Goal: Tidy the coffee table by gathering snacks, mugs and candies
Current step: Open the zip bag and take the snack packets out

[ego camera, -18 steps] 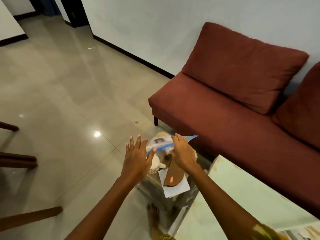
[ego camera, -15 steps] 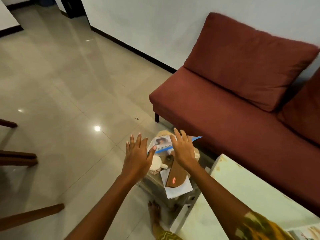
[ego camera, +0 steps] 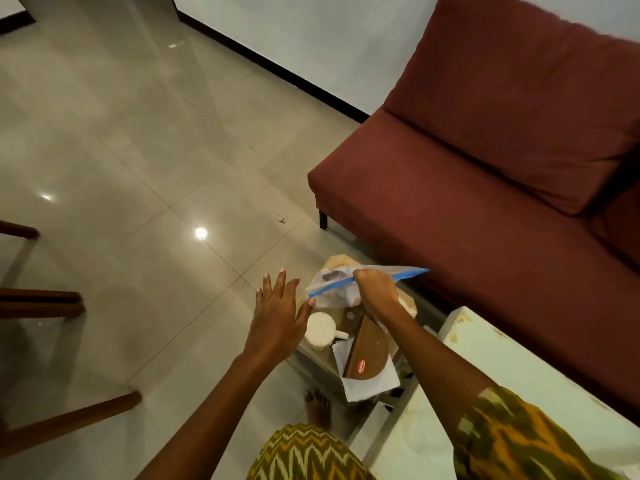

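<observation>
Head view: you are pinching the blue zip edge of the clear bag (ego camera: pixel 329 285) with your right hand (ego camera: pixel 375 292) above the coffee table (ego camera: pixel 313 362), while your left hand (ego camera: pixel 277 317) is hovering, fingers spread, just beside the bag and the white mug (ego camera: pixel 320 329).

brown packet (ego camera: pixel 367 348): a small red label (ego camera: pixel 361 367) with white lettering near the curved edge, too small to read.
clear bag (ego camera: pixel 330 292): a dark printed patch beside the blue strip (ego camera: pixel 329 287), blurred, no words legible.
readable text: none.
</observation>
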